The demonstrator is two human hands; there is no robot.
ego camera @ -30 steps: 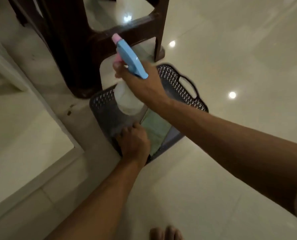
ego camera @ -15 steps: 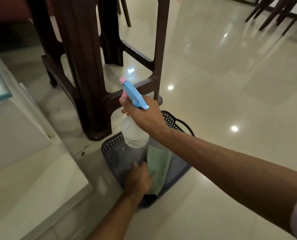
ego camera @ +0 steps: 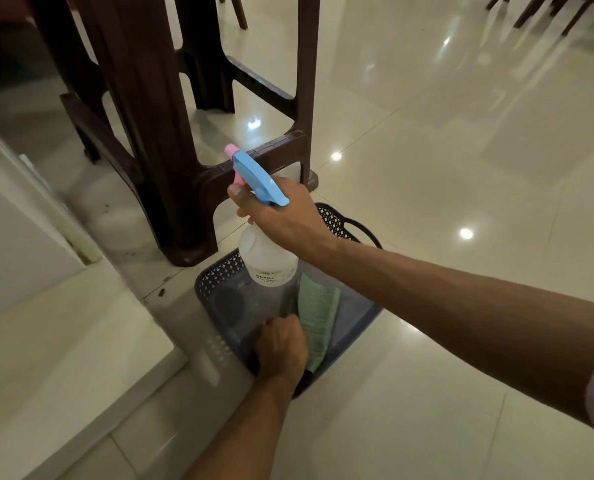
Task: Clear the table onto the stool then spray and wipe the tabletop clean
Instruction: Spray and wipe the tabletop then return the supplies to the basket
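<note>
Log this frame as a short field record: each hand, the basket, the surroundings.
right hand: grips spray bottle by its neck, above the basket
left hand: in the basket, fingers curled at the green cloth; grip unclear
basket: dark, perforated, on the floor
nearby: brown plastic stool

The stool (ego camera: 157, 109) ran off the top edge, its seat unseen. The right hand (ego camera: 281, 216) hid the spray bottle (ego camera: 266, 258) neck; the label print was too small to read. The left hand (ego camera: 281, 344) covered part of the green cloth (ego camera: 318, 317).
</note>
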